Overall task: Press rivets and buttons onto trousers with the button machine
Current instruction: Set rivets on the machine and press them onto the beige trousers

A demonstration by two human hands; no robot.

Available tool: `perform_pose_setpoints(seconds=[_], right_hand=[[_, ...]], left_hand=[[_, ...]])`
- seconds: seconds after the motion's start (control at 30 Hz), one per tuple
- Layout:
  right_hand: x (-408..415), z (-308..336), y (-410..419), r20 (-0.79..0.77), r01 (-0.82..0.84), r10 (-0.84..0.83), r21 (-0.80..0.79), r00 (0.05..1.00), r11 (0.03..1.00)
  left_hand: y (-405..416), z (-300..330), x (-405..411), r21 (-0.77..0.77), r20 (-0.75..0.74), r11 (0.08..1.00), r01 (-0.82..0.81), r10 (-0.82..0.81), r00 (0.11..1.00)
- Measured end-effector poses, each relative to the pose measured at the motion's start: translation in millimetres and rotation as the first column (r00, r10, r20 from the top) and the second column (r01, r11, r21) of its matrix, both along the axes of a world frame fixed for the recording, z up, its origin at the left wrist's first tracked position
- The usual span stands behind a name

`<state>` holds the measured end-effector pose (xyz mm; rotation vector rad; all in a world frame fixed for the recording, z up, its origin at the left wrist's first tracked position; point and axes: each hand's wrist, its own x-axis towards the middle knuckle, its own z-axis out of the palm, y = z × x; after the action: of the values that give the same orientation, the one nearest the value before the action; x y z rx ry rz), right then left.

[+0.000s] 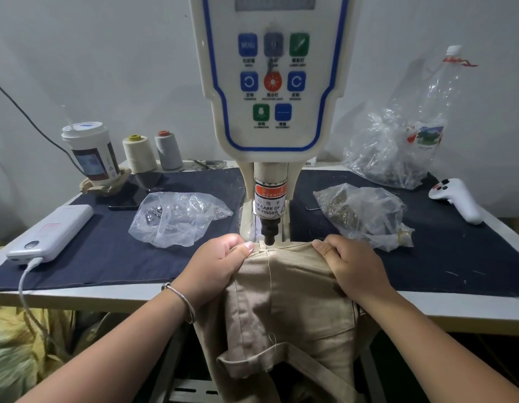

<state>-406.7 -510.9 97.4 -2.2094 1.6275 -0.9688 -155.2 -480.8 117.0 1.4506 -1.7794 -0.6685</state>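
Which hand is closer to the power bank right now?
Left. The left hand grips the trousers on the power bank's side of the machine; the right hand grips them farther across.

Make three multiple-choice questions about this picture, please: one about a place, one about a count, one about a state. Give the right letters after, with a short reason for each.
1. Where does the white power bank lie?
A. at the table's left edge
B. under the press head
C. beside the white controller

2. How many thread cones stand behind the dark cloth?
A. one
B. two
C. four

3. What are the hands doing with the beige trousers?
A. both grip the waistband
B. only the right hand touches them
C. both lie flat, away from them

Answers:
1 A: it lies far left, with a cable plugged in.
2 B: a cream cone and a grey cone stand side by side.
3 A: the left hand and the right hand pinch the fabric on either side of the press head.
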Motion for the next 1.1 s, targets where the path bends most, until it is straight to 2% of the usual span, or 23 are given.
perform_pose_setpoints(seconds=[0.2, 0.43, 0.93, 1.1], right_hand=[[5, -6, 2, -0.240, 0.090, -0.105, -0.072, 0.965, 0.993], [7, -6, 7, -0.370, 0.159, -0.189, -0.110, 0.909, 0.981], [8, -6, 8, -0.364, 0.169, -0.199, -0.113, 0.910, 0.979], [8, -6, 7, -0.384, 0.178, -0.204, -0.103, 0.900, 0.979]], left_hand=[[1, -6, -1, -0.028, 0.003, 0.999, -0.030, 0.031, 1.000], [5, -9, -2, -0.074, 0.013, 0.997, -0.028, 0.029, 0.999], [2, -14, 1, -0.098, 0.002, 0.995, -0.034, 0.034, 0.999], [4, -12, 0, -0.084, -0.049, 0.996, -0.022, 0.017, 0.999]])
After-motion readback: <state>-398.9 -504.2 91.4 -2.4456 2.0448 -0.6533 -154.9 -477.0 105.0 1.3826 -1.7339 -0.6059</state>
